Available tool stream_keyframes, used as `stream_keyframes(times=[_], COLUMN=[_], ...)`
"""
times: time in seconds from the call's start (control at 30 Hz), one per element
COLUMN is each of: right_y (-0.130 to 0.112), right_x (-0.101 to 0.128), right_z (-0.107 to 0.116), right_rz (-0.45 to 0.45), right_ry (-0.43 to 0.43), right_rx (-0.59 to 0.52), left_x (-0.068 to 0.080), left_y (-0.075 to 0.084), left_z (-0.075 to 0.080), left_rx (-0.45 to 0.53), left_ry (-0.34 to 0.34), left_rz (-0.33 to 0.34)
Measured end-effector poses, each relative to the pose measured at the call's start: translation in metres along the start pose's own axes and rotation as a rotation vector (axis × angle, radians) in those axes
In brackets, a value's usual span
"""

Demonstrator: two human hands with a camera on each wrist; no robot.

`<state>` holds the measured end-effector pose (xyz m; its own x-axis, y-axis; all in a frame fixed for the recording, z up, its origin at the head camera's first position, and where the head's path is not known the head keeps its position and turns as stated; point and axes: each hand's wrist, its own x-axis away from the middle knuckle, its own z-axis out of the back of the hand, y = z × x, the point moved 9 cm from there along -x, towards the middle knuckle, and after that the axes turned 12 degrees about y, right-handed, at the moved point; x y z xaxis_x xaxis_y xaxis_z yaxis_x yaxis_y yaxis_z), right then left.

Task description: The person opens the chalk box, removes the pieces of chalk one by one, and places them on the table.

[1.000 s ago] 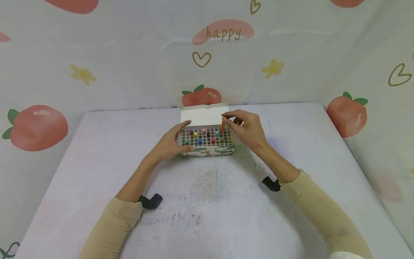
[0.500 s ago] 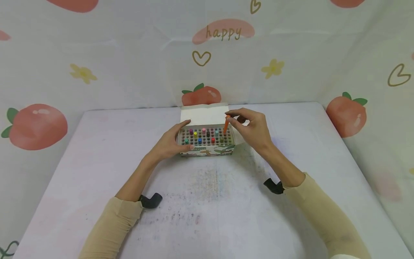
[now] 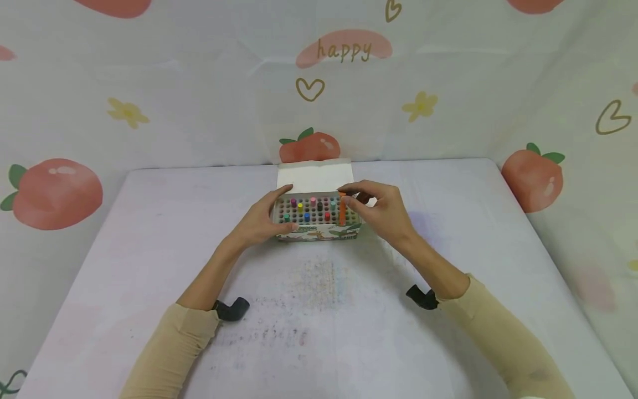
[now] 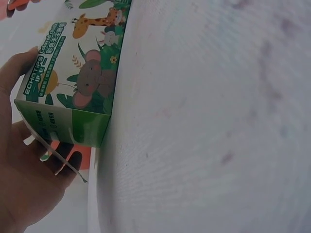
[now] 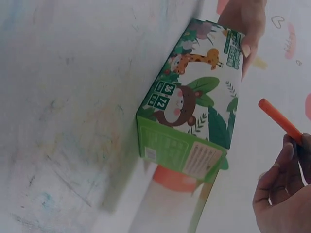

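An open crayon box [image 3: 318, 231] with animal pictures stands at the table's middle, its white lid flap [image 3: 314, 176] folded back. Several coloured crayons stand in its grid of holes. My left hand [image 3: 260, 221] grips the box's left end, thumb on the front; in the left wrist view the hand [image 4: 22, 160] wraps the box [image 4: 82, 77]. My right hand [image 3: 381, 209] pinches an orange crayon [image 3: 342, 209] upright over the box's right side. In the right wrist view the crayon [image 5: 279, 119] is held by the fingertips [image 5: 286, 150] just off the box [image 5: 194, 121].
The pale table [image 3: 319, 310] carries faint crayon smudges in front of the box. Cloth walls printed with peaches and hearts enclose the back and both sides. Black wrist camera mounts [image 3: 231, 308] sit on both forearms.
My right hand has brought the orange crayon down and a little toward me, from above the box's back right corner to low over its right holes. The left hand has stayed put.
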<state>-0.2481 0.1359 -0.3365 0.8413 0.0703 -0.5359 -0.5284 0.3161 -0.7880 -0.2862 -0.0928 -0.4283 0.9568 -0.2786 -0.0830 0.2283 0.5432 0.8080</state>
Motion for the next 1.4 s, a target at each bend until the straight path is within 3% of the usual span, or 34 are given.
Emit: stream_keyframes(times=[0.3, 0.83, 1.4], right_y=[0.001, 0.008, 0.019], right_x=[0.010, 0.030, 0.056], right_z=[-0.012, -0.036, -0.071], right_rz=[-0.034, -0.183, -0.401], right_ry=[-0.066, -0.172, -0.327], right_rx=[-0.050, -0.169, -0.239], left_x=[0.001, 0.001, 0.001], left_y=[0.001, 0.002, 0.000], left_z=[0.000, -0.001, -0.001], left_rx=[0.010, -0.004, -0.002], left_ry=[0.001, -0.001, -0.003], left_rz=[0.009, -0.022, -0.014])
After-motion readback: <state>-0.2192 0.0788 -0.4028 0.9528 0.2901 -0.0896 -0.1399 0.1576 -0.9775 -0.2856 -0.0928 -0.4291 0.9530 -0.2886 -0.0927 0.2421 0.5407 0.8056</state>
